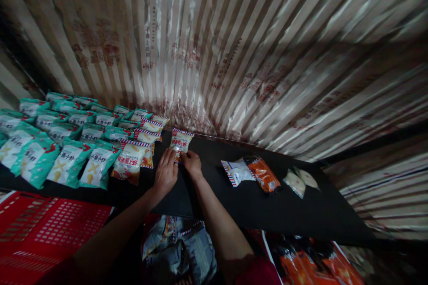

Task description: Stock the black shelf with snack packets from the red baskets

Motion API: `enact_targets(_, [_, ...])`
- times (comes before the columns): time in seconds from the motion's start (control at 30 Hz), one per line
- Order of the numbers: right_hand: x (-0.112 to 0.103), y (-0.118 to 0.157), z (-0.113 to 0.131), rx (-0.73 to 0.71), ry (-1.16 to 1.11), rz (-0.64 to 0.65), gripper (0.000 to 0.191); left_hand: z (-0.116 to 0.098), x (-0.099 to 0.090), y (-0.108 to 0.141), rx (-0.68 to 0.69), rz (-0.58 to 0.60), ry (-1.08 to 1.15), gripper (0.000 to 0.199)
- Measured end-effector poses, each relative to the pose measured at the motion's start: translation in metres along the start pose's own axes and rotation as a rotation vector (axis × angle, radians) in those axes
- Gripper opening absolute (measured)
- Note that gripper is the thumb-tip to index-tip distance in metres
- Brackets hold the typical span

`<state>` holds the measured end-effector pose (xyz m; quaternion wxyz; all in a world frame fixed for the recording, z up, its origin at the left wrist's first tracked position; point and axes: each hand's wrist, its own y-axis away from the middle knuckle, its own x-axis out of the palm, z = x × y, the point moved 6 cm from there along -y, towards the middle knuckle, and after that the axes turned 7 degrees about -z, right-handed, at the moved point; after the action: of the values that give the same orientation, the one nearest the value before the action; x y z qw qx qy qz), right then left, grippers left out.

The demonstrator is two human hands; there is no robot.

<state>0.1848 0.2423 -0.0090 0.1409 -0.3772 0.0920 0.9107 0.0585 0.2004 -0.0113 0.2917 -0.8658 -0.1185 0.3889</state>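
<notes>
Both my hands are at a small snack bag (pixel 181 140) with a red-and-blue striped edge and red lettering, near the back of the black shelf (pixel 214 200). My left hand (pixel 166 171) has its fingers closed together on the bag's lower left side. On the lower right, my right hand (pixel 191 163) grips the bag with curled fingers; the fingertips are partly hidden. Left of them, several bags with the same striped edge, such as the front snack bag (pixel 129 160), stand in a column. Beside that column are rows of teal snack bags (pixel 96 167).
On the right of the shelf lie a striped-edge packet (pixel 238 172), an orange packet (pixel 263 173) and two pale round packets (pixel 296 182). Below are a red basket (pixel 60 227), packaged bags (pixel 180 245) and orange packets (pixel 301 262). A printed striped curtain (pixel 214 53) hangs behind.
</notes>
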Motion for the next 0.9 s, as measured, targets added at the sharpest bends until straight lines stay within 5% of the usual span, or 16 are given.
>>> enact_targets(0.5, [0.017,-0.043,0.019,-0.067,-0.014,-0.025,0.024,0.01,0.014,-0.031,0.011,0.089,-0.051,0.045])
enact_targets(0.9, [0.022,-0.061,0.026,-0.062,-0.037,-0.064,0.036,0.017,0.018,-0.04,-0.011,0.064,-0.053,0.045])
